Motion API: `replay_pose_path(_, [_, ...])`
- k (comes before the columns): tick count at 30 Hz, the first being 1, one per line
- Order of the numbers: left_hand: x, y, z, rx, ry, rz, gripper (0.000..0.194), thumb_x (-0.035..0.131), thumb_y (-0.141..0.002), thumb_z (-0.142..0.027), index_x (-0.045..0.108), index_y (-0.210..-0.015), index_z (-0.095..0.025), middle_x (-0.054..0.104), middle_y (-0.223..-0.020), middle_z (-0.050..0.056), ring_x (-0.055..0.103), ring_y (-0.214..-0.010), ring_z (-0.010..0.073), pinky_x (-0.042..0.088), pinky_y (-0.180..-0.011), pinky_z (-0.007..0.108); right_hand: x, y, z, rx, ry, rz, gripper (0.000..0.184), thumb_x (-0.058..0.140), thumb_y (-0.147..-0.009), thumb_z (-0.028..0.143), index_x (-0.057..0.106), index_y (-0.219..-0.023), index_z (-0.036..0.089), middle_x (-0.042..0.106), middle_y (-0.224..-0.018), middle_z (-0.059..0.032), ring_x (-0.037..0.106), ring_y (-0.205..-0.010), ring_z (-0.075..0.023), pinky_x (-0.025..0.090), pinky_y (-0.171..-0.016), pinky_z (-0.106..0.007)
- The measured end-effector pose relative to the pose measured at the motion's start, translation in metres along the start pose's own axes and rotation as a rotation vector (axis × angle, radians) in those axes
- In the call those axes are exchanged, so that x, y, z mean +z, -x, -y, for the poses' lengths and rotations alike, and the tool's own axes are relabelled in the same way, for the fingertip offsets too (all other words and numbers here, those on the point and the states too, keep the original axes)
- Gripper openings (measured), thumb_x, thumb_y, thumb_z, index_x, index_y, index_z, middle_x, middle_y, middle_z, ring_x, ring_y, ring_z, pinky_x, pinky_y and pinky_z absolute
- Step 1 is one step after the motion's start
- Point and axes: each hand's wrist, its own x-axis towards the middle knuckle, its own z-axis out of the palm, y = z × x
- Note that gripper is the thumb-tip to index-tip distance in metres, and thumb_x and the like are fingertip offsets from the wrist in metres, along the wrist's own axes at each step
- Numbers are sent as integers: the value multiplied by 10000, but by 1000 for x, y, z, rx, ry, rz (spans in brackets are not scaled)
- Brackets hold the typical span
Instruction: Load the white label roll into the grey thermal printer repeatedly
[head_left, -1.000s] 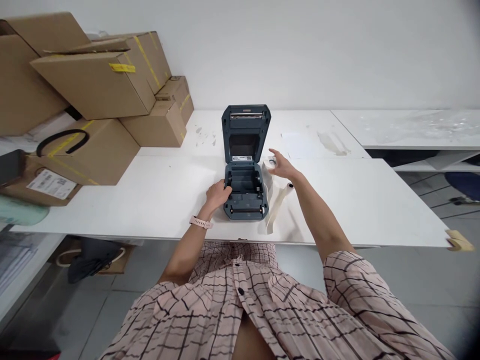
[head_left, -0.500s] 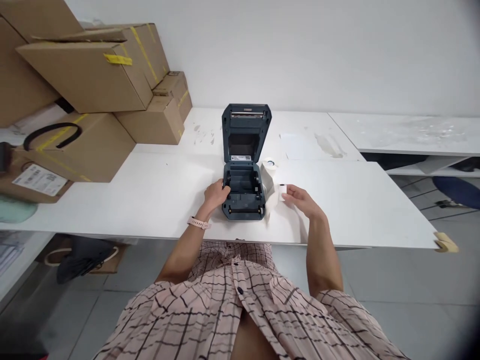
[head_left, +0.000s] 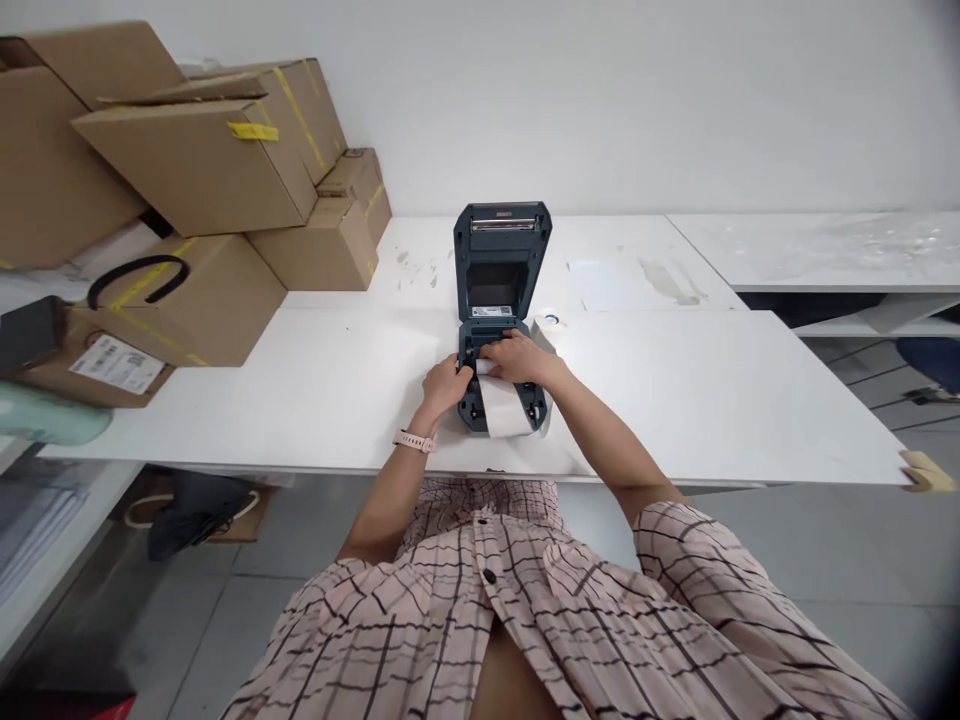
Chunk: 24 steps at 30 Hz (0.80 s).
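Observation:
A dark grey label printer (head_left: 501, 262) stands on the white table with its lid raised. My left hand (head_left: 448, 384) grips the left side of the printer's base, thumb over the inner edge. Inside the open compartment, my right hand (head_left: 516, 358) is closed around a small white label roll (head_left: 487, 368), partly hidden by my fingers. From the roll a strip of white label paper (head_left: 506, 408) runs forward over the printer's front edge. Just right of the printer lies another white roll (head_left: 551, 322) with loose backing paper, partly behind my right wrist.
Cardboard boxes (head_left: 202, 165) with yellow tape are stacked at the left of the table (head_left: 675, 400). A thin white sheet (head_left: 600, 287) lies behind on the right. The front edge of the table runs close to my body. A shelf (head_left: 847, 300) stands at the right.
My right hand has carried the label roll leftward from beside the printer into its open compartment. The paper strip now hangs over the front. My left hand stays on the printer's side.

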Motion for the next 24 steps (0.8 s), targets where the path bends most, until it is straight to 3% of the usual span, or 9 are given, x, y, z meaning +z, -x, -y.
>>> replay_pose_path(3, [1,2,-1,-10,54,-13,416,465,-906,-342,685,-1236,-215,777,-1107,129,704,-1083,356,506,-865,415,8,9,0,-6,-23,-36,381,617,-962,186,667,-1336,135,755,-1262,-178,690,-1204,-339,411,-1118,-484])
replay_pose_path(8, [4,5,1,-3,165,-62,399,522,-893,-353,686,-1230,-217,748,-1115,122,696,-1064,327,512,-875,401,22,52,0,-158,-221,-285,385,520,-983,118,672,-1334,165,729,-1287,-146,643,-1240,-328,526,-1035,-490])
replay_pose_path(10, [8,4,3,17,197,-97,376,537,-884,-342,696,-1196,-204,717,-1178,137,686,-1081,318,516,-894,401,33,72,8,-207,-279,-365,333,485,-1031,180,697,-1288,177,737,-1275,-142,634,-1260,-320,547,-1045,-500])
replay_pose_path(13, [14,1,7,37,306,-112,377,549,-878,-334,692,-1194,-187,696,-1251,148,681,-1096,309,527,-915,407,51,97,25,-169,-278,-456,356,470,-1073,316,692,-1298,153,693,-1391,-166,592,-1363,-334,519,-1128,-545])
replay_pose_path(19, [21,1,10,58,725,-4,540,654,-856,-383,607,-1347,-165,692,-1367,145,676,-1178,271,550,-947,366,75,122,51,-62,-249,-498,495,508,-1058,450,599,-1445,155,562,-1558,-182,523,-1466,-358,468,-1190,-616])
replay_pose_path(24, [17,4,8,70,755,45,598,692,-862,-446,594,-1394,-190,676,-1409,151,669,-1218,286,551,-987,397,78,125,52,-39,-281,-516,484,519,-1054,448,582,-1469,206,549,-1574,-152,511,-1482,-331,440,-1215,-620])
